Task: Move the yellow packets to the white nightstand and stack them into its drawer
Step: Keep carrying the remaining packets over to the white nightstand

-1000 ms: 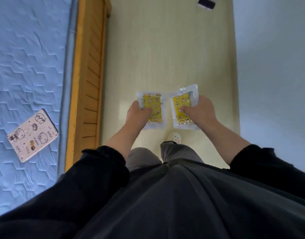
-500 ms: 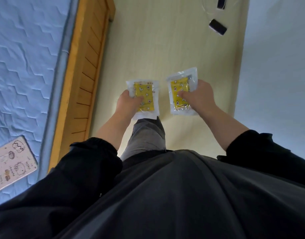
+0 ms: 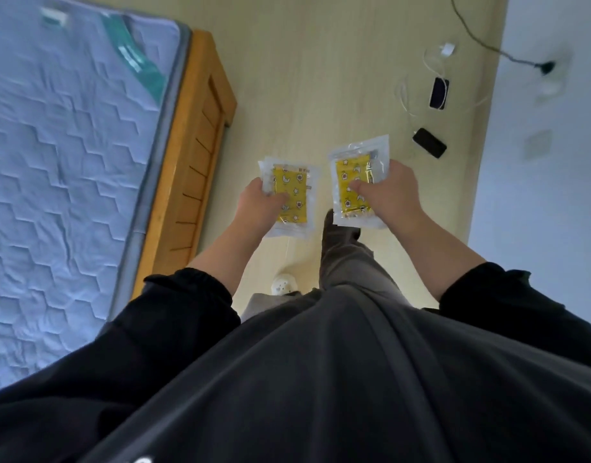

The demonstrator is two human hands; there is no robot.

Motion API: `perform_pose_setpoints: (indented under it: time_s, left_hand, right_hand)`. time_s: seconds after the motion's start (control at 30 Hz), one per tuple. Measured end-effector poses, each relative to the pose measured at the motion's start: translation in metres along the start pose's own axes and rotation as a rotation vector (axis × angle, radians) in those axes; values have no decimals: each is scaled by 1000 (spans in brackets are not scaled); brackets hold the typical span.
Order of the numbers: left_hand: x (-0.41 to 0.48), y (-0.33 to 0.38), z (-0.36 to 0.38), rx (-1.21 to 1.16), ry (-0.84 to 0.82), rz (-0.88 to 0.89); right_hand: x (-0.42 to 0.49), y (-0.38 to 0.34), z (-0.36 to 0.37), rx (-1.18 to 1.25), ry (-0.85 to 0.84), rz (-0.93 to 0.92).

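I hold two yellow packets in clear plastic wrap out in front of me, above the pale wood floor. My left hand (image 3: pixel 259 203) grips the left packet (image 3: pixel 292 192) with the thumb laid across its yellow face. My right hand (image 3: pixel 392 195) grips the right packet (image 3: pixel 351 185) the same way, a little higher and farther forward. Each packet shows small star and moon figures. The white nightstand and its drawer are not in view.
A bed with a blue quilted mattress (image 3: pixel 63 155) and an orange wooden frame (image 3: pixel 194 155) runs along my left. A pale wall (image 3: pixel 551 195) stands to my right. Two dark phones (image 3: pixel 429 142) (image 3: pixel 438 93), a white charger (image 3: pixel 447 50) and cables lie on the floor ahead right.
I have walked forward along the bed. The bed's end corner and the phones and cables have come into view. Both hands still hold their packets, now slightly farther apart.
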State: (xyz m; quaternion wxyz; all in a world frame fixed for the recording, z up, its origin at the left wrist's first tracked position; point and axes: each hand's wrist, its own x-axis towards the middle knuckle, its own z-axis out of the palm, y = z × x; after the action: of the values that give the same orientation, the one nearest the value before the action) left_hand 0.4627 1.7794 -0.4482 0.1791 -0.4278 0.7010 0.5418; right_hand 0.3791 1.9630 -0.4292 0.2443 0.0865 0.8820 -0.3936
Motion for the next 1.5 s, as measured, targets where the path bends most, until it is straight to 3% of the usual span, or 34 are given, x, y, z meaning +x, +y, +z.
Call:
perform_pose_setpoints:
  time_s: [0.3,0.57,0.83,1.5]
  left_hand:
    - [140,166,14,-153,122,-82]
    - [230,251,-3,-333,169,-154]
    - [361,325,-101,-470,271,-182]
    - [577,426,-392,-900,738,-387]
  right_hand:
    - [225,-115,-41,-122,-137,-100]
    - [350,-207,-29,-198,-235,-152]
    - [462,-354,47,-275,-292,-261]
    - [634,-738,318,-578,-710,-582]
